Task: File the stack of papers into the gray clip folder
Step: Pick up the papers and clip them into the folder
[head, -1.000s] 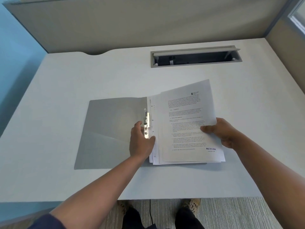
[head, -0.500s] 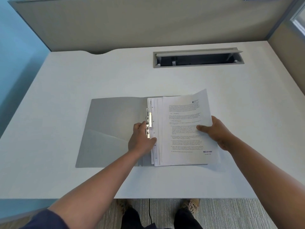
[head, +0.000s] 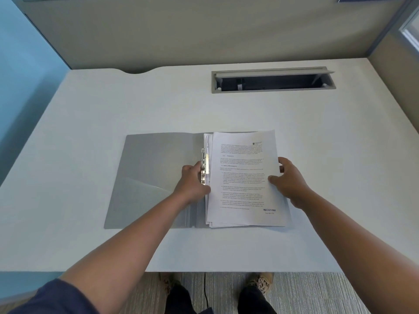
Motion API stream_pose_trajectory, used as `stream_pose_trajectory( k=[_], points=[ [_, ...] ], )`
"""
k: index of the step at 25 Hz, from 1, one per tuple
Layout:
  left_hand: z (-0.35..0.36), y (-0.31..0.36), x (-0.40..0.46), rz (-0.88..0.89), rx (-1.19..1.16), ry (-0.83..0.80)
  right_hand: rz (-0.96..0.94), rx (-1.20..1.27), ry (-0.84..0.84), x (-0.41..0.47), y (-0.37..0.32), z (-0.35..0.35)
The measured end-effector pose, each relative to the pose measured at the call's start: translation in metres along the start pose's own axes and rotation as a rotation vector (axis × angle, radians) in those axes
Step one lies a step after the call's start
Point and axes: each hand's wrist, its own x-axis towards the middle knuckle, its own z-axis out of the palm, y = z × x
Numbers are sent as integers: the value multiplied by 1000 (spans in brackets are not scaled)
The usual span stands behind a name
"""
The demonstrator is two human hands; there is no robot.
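The gray clip folder (head: 156,175) lies open on the white desk, its left flap bare. The stack of printed papers (head: 243,177) rests on the folder's right half, roughly square with the spine. A shiny metal clip (head: 205,165) stands raised along the spine. My left hand (head: 192,182) grips that clip with thumb and fingers. My right hand (head: 286,177) holds the stack's right edge, thumb on the top sheet and fingers curled under the edge.
The white desk (head: 90,132) has a gray cable slot (head: 273,80) at the back right with its lid up. A beige partition (head: 181,30) stands behind the desk. Below the near edge my shoes and carpet (head: 317,291) show.
The tilted stack has been turned straight and slid left against the spine clip. My right hand moved with it; my left hand stayed on the clip.
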Motion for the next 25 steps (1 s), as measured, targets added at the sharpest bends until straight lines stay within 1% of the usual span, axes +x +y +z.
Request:
stream_pose_trajectory(
  k=[2, 6, 8, 10, 12, 14, 20, 25],
  points=[
    [-5, 2, 3, -2, -61, -34, 8, 20, -7, -2, -1, 3],
    [-11, 4, 10, 40, -111, -72, 28, 45, 14, -6, -2, 10],
    [-16, 7, 14, 23, -103, -43, 20, 45, 15, -8, -2, 13],
    [-19, 7, 17, 5, -89, 19, 17, 58, 31, -10, -3, 16],
    [-19, 8, 22, 22, -90, 95, 36, 95, 43, -11, -2, 16],
    [-20, 12, 28, 35, -132, 136, 54, 121, 34, -12, 1, 15],
    [-33, 43, 62, -39, -323, 169, 55, 108, -5, -9, 4, 12],
    [-37, 49, 82, -99, -393, 112, 43, 67, -37, 0, -2, 9]
  ],
)
